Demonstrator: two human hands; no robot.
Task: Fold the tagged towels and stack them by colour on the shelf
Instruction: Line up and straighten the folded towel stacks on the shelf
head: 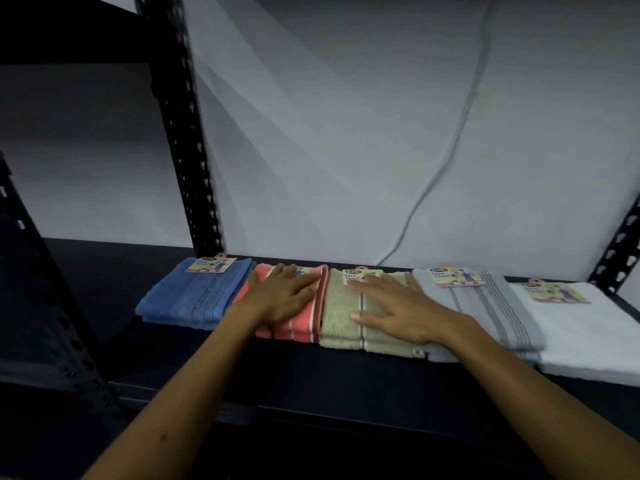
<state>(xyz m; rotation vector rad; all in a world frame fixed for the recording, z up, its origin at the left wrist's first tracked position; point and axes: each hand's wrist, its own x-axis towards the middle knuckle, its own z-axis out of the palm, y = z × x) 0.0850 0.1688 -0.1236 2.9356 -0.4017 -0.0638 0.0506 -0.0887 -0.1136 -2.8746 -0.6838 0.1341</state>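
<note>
While the shelf point(194, 348) held five folded piles in a row, blue point(194, 292), coral point(304, 323), olive point(341, 317), grey point(485, 306), white point(588, 327), my left hand point(282, 294) lay flat on the coral and my right hand point(398, 308) flat on the olive, fingers straight, gripping nothing. The towels seemed soft, light and floppy; I'd lift one by its folded edge.

Left hand point(284, 295) hides coral towel's point(294, 325) tag; white towel point(595, 336) cut off at rt edge
</note>
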